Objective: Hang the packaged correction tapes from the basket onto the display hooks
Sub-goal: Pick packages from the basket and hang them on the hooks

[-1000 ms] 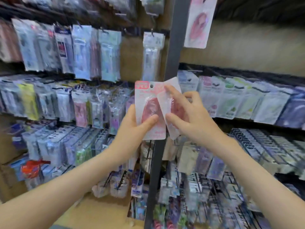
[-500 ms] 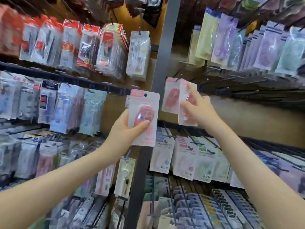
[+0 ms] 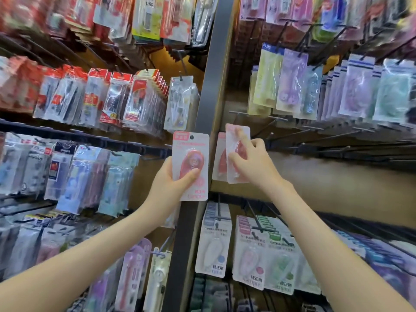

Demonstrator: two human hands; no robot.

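Left hand (image 3: 171,183): thumb and fingers are clamped on a pink card-backed blister pack of correction tape (image 3: 191,167), held upright before the grey metal shelf post (image 3: 209,86). Its punched hang hole (image 3: 191,137) is seen free.

Right hand (image 3: 254,164): a second pink pack with a clear front (image 3: 234,174) is pinched between thumb and fingers, with the index finger laid up its face. It is raised just beside a like pack (image 3: 219,158), apparently hung already. The hook tip is hidden; no basket is in view.

Risks, as judged:
- The hole may be missed, since the hook is covered by card and hand.
- The card may be creased or torn if forced against the tip.
- The neighbouring pack may be knocked off.
- The wrist may be caught on the bare black wire hooks (image 3: 301,144) nearby.
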